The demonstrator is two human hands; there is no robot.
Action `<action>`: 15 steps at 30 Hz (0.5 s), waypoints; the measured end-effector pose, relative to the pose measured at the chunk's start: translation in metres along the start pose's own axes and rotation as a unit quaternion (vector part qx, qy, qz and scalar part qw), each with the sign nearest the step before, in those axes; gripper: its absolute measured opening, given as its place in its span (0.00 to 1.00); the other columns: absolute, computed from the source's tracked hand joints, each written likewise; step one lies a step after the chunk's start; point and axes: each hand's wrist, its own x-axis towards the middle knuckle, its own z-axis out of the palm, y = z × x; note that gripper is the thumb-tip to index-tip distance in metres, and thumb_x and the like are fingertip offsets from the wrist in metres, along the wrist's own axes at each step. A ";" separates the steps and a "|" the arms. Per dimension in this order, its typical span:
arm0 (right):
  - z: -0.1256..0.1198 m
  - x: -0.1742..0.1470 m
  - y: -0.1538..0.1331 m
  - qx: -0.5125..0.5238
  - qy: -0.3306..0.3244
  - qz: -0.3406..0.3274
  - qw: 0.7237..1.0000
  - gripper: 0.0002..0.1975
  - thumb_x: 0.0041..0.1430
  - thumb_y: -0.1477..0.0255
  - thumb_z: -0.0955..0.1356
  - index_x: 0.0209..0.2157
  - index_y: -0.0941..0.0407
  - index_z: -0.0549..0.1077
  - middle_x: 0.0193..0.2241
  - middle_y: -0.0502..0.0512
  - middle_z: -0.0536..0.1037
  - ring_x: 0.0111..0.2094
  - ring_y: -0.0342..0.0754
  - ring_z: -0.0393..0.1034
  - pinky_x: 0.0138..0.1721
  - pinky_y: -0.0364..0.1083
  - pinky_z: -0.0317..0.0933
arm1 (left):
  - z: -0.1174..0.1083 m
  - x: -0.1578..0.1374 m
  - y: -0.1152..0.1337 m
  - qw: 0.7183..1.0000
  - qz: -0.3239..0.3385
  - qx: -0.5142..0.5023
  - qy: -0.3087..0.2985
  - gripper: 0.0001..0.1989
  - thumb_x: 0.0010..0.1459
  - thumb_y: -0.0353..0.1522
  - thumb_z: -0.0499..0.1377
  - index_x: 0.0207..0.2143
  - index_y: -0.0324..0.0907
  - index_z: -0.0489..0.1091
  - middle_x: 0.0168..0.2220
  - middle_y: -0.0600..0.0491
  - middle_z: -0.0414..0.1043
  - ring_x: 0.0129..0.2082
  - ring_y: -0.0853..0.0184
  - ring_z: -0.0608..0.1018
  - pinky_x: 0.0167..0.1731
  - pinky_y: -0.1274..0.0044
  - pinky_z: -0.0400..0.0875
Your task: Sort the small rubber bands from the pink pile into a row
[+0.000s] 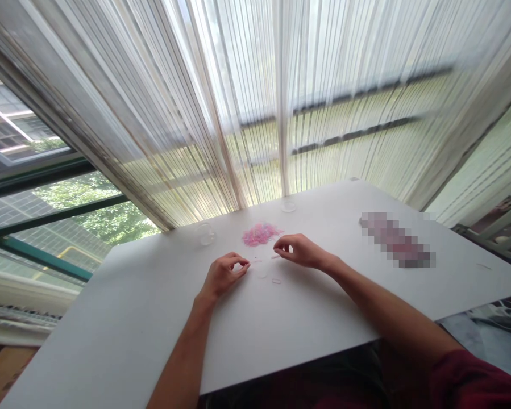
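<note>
On the white table lies a loose pile of small pink and pale purple pieces [260, 233], too fine to name singly. In front of it, on the left, my left hand [225, 274] is closed in a pinch, with a thin pale strand [256, 261] at its fingertips. My right hand [298, 250] pinches too, just right of the pile, and a small pink piece [275, 256] shows by its fingertips. Between and below the hands lie a small pink loop [276, 281] and a faint clear round piece [262, 273].
Clear round containers stand at the back, one left [206, 234] and a shallow one near the middle [288, 207]. A blurred-out object [398, 241] lies on the right of the table [153, 318]. Sheer curtains [255, 102] hang behind the far edge.
</note>
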 end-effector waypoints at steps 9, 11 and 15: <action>-0.004 0.000 0.000 -0.007 0.006 0.015 1.000 0.08 0.59 0.74 0.66 0.32 0.57 0.78 0.28 0.53 0.79 0.28 0.44 0.70 0.32 0.42 0.63 | -0.015 -0.002 -0.022 0.997 -0.034 0.032 0.068 0.08 0.56 0.36 0.60 0.32 0.45 0.78 0.31 0.55 0.77 0.22 0.72 0.67 0.24 0.80 0.65; -0.001 0.000 0.001 -0.006 0.005 0.016 1.000 0.08 0.59 0.75 0.66 0.32 0.57 0.78 0.27 0.53 0.79 0.28 0.44 0.70 0.32 0.42 0.63 | -0.013 -0.002 -0.021 0.996 -0.030 0.029 0.080 0.08 0.57 0.36 0.60 0.32 0.44 0.78 0.31 0.54 0.77 0.22 0.72 0.66 0.24 0.80 0.65; 0.011 -0.001 -0.001 -0.005 -0.018 0.006 1.000 0.05 0.57 0.76 0.68 0.33 0.57 0.78 0.27 0.52 0.78 0.27 0.43 0.70 0.32 0.41 0.63 | 0.001 -0.001 -0.004 0.996 0.007 0.026 0.084 0.07 0.58 0.35 0.60 0.32 0.44 0.78 0.32 0.54 0.77 0.23 0.72 0.70 0.25 0.80 0.66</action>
